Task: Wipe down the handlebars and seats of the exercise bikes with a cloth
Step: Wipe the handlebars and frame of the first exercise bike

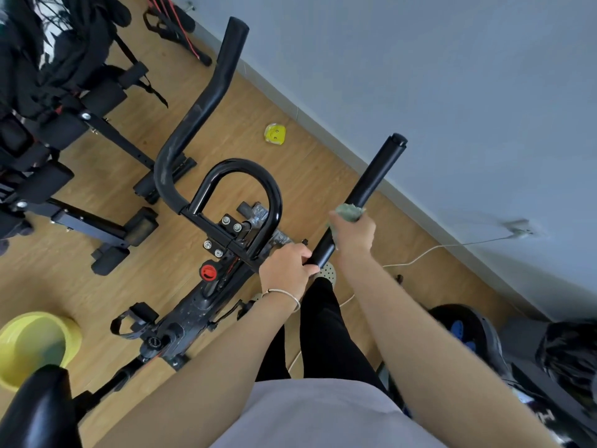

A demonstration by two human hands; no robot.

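- The right hand (352, 236) is reaching in from the lower right of the frame on an almost straight arm. It is clenching a grey-green cloth (348, 212) around the straight bar (371, 179) of the handlebars, right of centre.
- The back of this hand is facing the camera, and its fingers are curling out of sight behind the tube.
- The cloth is bunching out above the knuckles and pressing against the bar, with a little of it also showing at the hand's left edge.
- The left hand (287, 268) is coming up from the bottom centre, its forearm angling toward the upper right. It is grasping the lower end of the same bar, just below the right hand.
- The left thumb is lying across the tube, and a thin bracelet (288, 294) is sitting on the wrist.
- The two hands are working near each other on one tube without touching.
- The exercise bike (193, 312) is filling the middle of the frame. Its curved bar (200, 114) is sweeping toward the top centre, the looped bar (239, 163) is sitting in the centre, and a red knob (208, 272) is showing below it.
- The seat (38, 412) is poking in at the lower left corner, untouched by either hand, and is overlapping a yellow basin (32, 341) that is standing on the wooden floor (307, 163).
- A white cable (423, 253) is trailing over the floor at the right, beside the grey wall (452, 92).
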